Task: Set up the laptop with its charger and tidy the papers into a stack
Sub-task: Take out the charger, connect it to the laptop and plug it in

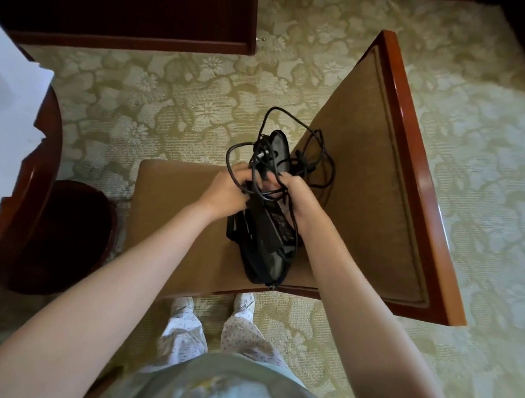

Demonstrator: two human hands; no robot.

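Both hands curled on the tangled black charger cable point(267, 144): left hand point(225, 187) grips the loops, right hand point(295, 194) pinches strands just beside it. Charger brick point(269, 226) just below my hands, over a dark bag point(264, 266) on the chair seat point(178, 209). Papers point(8, 88) on the table point(45, 145), far left.

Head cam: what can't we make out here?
Head view.
Plug ends of the cable: lost in the tangle, behind the left hand and right hand.
Inside of the bag: covered by the power brick.
Label on the brick: too small to read.
The papers: cut off by the left edge.
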